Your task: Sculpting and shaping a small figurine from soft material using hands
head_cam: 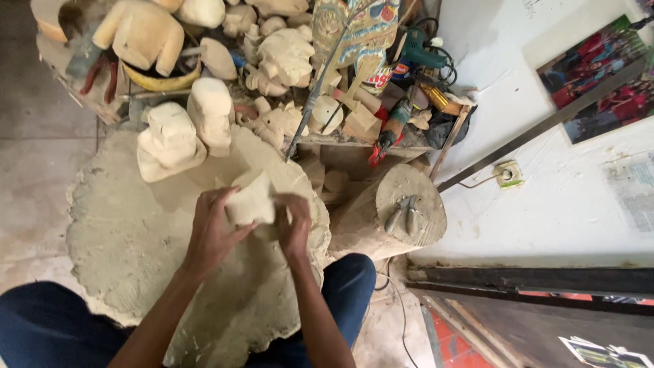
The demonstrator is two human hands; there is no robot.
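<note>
Between your hands, the pale wood block (pixel 249 202) sits gripped: left hand (pixel 212 228) fingers wrap its side, right hand (pixel 294 225) fingers clench its edge, above the stump surface (pixel 122 232).

One head-worn camera looks steeply down, close over the stump (pixel 122 232).

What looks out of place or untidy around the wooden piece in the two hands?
Nothing looks damaged. Both hands, left hand and right hand, hold a pale wooden block over a big stump. Behind it, carved pieces and power tools lie heaped untidily.
</note>
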